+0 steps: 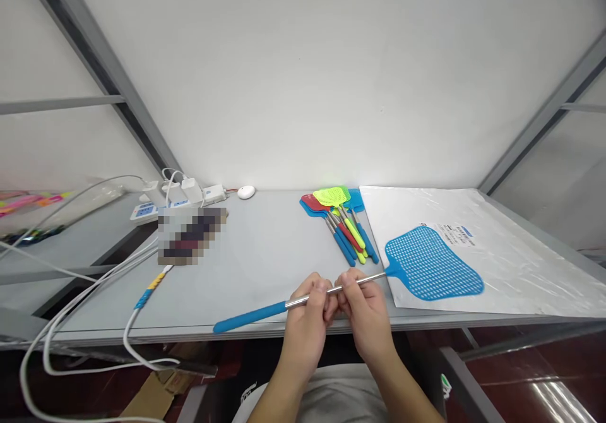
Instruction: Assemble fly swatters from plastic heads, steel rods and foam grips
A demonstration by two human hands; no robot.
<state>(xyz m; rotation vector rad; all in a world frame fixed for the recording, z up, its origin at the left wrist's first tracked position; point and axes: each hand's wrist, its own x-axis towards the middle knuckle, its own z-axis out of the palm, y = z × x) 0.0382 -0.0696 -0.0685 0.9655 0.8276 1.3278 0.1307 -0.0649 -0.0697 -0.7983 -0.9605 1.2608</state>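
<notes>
A blue fly swatter (434, 264) with a metal telescopic rod and a blue grip lies across both my hands, above the table's front edge. My left hand (308, 315) is closed around the rod near the grip, thumb on top. Close beside it, my right hand (362, 309) pinches the rod nearer the mesh head. The head extends to the right over a white package, and the grip points to the lower left. Beyond my hands lies a pile of fly swatters (345, 221) in red, yellow-green and blue, their handles towards me.
At the right, a flat white package (502, 240) with a printed label covers the grey table (255, 246). A power strip (144, 211) with white plugs and cables stands at the left, near a pixelated object (192, 237). A small round white device (246, 192) sits by the wall.
</notes>
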